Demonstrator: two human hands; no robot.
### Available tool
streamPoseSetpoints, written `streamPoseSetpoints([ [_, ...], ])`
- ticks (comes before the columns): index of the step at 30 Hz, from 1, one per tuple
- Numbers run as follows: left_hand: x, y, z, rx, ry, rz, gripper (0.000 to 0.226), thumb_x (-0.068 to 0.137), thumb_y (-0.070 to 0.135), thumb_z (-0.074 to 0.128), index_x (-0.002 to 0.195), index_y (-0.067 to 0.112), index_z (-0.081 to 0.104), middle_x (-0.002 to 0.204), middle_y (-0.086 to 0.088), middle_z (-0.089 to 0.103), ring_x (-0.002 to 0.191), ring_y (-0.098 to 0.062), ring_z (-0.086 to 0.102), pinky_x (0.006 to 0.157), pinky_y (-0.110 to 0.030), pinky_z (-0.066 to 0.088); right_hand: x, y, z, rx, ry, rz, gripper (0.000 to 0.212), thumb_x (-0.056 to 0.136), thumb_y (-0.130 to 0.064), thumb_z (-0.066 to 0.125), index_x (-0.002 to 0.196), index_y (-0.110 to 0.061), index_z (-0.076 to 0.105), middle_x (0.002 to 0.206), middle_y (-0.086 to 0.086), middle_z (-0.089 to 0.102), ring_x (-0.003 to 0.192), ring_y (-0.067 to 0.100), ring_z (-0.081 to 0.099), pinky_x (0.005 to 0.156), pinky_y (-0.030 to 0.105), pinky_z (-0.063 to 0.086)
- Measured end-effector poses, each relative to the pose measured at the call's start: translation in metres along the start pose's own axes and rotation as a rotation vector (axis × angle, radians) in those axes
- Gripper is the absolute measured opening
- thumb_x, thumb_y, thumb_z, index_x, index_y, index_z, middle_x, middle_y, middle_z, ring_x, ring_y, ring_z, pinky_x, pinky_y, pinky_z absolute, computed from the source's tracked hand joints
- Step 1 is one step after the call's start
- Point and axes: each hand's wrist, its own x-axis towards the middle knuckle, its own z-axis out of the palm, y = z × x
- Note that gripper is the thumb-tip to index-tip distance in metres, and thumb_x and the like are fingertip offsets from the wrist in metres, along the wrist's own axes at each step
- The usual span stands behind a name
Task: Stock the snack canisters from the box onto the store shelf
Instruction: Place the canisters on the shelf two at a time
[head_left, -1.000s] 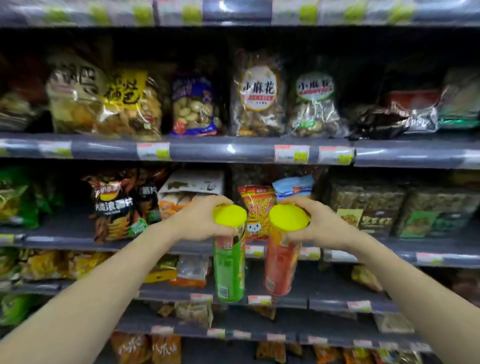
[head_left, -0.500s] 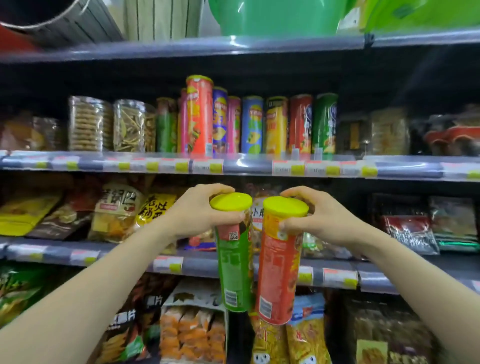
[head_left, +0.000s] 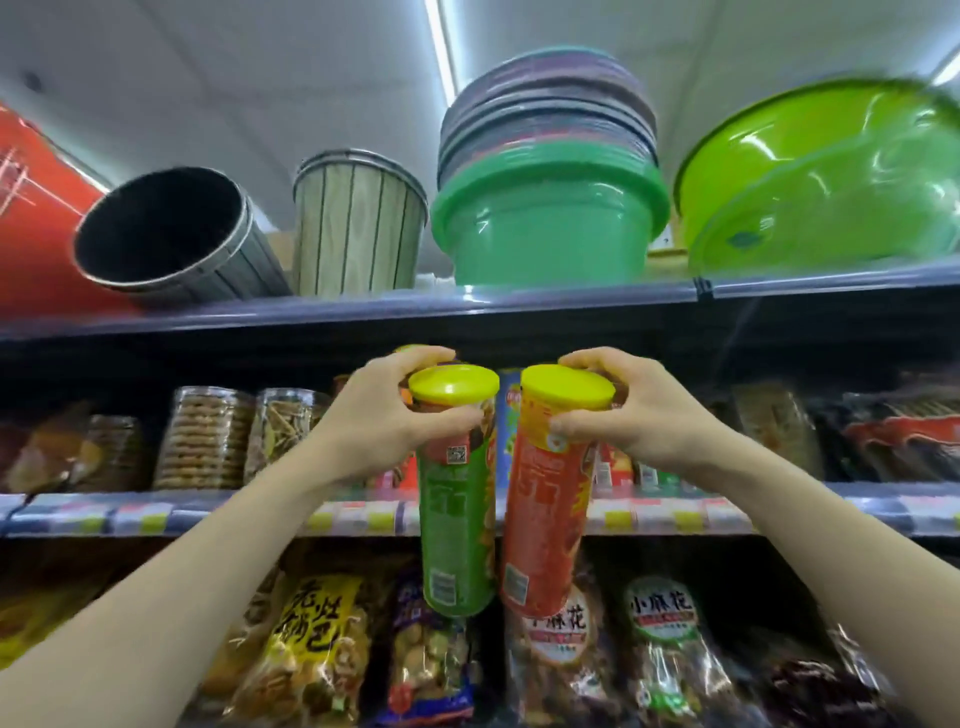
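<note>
My left hand (head_left: 376, 415) grips a green snack canister (head_left: 457, 530) just under its yellow lid. Beside it, my right hand (head_left: 641, 415) grips a red-orange snack canister (head_left: 545, 519), also yellow-lidded. Both canisters hang upright and side by side in front of the store shelf (head_left: 156, 514). Their tops reach the row of canisters (head_left: 508, 431) standing on that shelf, which my hands and the held cans mostly hide. The box is out of sight.
Clear jars of biscuits (head_left: 205, 436) stand on the same shelf at left, dark snack packs (head_left: 898, 436) at right. Above, the top shelf (head_left: 571, 299) carries metal bins, green basins (head_left: 545, 223) and a tilted green tub. Bagged snacks (head_left: 317, 639) fill the shelf below.
My view has tilted upward from the lower bag shelves to the canister shelf and the top shelf. Both hands have risen with their canisters, which now sit level with the canister row.
</note>
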Motion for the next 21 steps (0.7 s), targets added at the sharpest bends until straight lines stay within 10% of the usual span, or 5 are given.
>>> streamPoseSetpoints([
  [9,0.045,0.010,-0.015,-0.028,0.064,0.123,0.064,0.060,0.042,0.080,0.116,0.025,0.056,0.104,0.006,0.066,0.088,-0.003,0.064,0.076,-0.017,0.051,0.038,-0.028,-0.009,-0.089,0.129,-0.105,0.069,0.062,-0.026,0.082,0.124,-0.017,0.051,0.105,0.005,0.065,0.087,0.020,0.065,0.074,0.032,0.053],
  [21,0.091,-0.036,0.016,-0.059,0.189,0.119,0.072,0.066,0.037,0.079,0.127,0.017,0.047,0.110,-0.003,0.064,0.098,-0.016,0.063,0.088,-0.030,0.051,0.077,0.010,0.017,-0.103,0.327,-0.154,0.060,0.063,-0.025,0.082,0.108,-0.021,0.042,0.084,-0.006,0.061,0.069,0.016,0.064,0.060,0.029,0.054],
])
